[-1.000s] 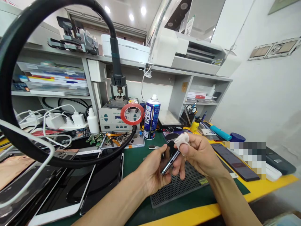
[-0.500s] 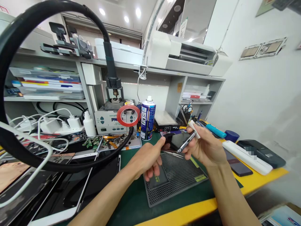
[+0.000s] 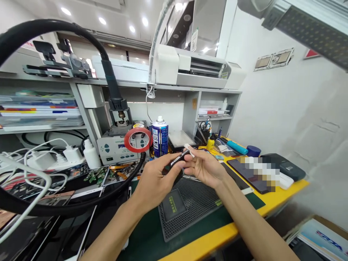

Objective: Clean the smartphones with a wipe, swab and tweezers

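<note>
My left hand (image 3: 156, 178) is closed around a dark smartphone (image 3: 179, 158), which is tilted so that a narrow edge faces me. Much of the phone is hidden behind the fingers. Pinched in my right hand (image 3: 209, 166) is a small white wipe (image 3: 189, 148), held against the phone's upper end. The right fingertips also touch or nearly touch the phone. Both hands are above a dark grey perforated mat (image 3: 187, 223), which has a smooth rectangular pad at its left.
Behind the hands stand a blue spray can (image 3: 160, 137), a red tape roll (image 3: 137, 140) and a soldering station (image 3: 108, 152). A thick black hose (image 3: 108, 206) loops across the left, over several tablets and screens. A dark phone (image 3: 244, 174) lies on the right.
The phone has turned from screen-up to edge-on, and my left hand now wraps round it. The wipe in my right hand stays at its end. The view has shifted to the right.
</note>
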`<state>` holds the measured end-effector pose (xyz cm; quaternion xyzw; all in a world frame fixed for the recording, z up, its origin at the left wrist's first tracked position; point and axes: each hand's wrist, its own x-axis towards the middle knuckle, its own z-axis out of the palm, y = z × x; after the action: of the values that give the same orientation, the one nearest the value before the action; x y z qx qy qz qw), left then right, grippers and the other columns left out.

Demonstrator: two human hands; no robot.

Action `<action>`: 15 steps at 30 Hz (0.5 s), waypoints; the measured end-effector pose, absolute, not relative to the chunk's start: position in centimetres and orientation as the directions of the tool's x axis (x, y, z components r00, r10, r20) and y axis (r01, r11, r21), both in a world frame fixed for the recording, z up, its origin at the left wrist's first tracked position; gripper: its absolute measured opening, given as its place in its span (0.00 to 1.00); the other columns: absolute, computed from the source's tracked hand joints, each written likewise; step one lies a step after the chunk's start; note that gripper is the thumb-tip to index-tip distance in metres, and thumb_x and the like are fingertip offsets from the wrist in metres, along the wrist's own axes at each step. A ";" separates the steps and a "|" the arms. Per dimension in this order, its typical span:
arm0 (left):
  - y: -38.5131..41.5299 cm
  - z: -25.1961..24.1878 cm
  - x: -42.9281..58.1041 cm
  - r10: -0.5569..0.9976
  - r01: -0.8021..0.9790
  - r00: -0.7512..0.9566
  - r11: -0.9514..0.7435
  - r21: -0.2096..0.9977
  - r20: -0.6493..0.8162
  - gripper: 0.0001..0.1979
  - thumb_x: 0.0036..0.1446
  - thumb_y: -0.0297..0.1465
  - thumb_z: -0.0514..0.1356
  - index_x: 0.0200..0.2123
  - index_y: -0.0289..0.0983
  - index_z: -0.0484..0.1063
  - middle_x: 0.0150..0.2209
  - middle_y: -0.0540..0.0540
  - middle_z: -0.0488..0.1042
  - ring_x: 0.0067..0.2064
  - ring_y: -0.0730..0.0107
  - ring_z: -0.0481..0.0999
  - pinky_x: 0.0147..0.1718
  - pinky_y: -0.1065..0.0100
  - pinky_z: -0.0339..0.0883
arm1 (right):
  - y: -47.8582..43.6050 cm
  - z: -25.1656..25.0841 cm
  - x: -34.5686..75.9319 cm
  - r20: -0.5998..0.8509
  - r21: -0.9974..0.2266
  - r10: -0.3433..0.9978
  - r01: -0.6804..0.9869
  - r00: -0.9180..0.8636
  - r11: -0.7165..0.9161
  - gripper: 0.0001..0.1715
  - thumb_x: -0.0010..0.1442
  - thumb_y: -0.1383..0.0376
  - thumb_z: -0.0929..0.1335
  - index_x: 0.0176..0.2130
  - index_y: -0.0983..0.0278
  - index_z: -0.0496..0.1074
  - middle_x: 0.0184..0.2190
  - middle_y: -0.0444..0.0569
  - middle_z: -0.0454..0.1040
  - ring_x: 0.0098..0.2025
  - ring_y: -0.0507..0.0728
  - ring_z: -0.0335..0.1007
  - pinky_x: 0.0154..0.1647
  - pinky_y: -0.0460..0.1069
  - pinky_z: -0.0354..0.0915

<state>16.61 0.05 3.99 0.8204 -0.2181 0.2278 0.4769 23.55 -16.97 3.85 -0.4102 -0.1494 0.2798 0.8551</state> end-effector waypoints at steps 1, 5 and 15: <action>0.1 3.9 16.7 -0.144 -0.579 0.796 -0.468 0.668 0.588 0.17 0.63 0.38 0.55 0.51 0.41 0.75 0.46 0.46 0.79 0.43 0.63 0.77 0.40 0.71 0.68 | -17.0 3.8 23.7 0.022 -0.796 0.600 -0.349 0.800 0.494 0.07 0.64 0.66 0.67 0.39 0.69 0.71 0.26 0.47 0.80 0.32 0.57 0.80 0.29 0.47 0.77; 0.8 3.7 17.0 -0.107 -0.528 0.802 -0.587 0.614 0.587 0.16 0.64 0.39 0.54 0.46 0.40 0.78 0.32 0.49 0.79 0.29 0.69 0.73 0.30 0.73 0.63 | -17.4 3.4 24.4 0.073 -0.942 0.532 -0.117 0.844 0.315 0.13 0.61 0.60 0.70 0.36 0.70 0.71 0.27 0.52 0.79 0.29 0.58 0.79 0.25 0.48 0.75; 1.3 3.8 17.0 -0.048 -0.484 0.829 -0.562 0.671 0.557 0.15 0.61 0.40 0.56 0.38 0.38 0.78 0.33 0.48 0.79 0.31 0.68 0.73 0.29 0.72 0.61 | -19.0 1.2 27.0 0.455 -0.539 0.115 0.376 0.883 -0.754 0.22 0.58 0.53 0.68 0.45 0.66 0.75 0.42 0.55 0.76 0.42 0.60 0.73 0.40 0.50 0.64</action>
<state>17.01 1.28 3.83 0.8485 -0.1568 0.2468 0.4411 27.02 -18.98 1.18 -0.9145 -0.1344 -0.2011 0.3242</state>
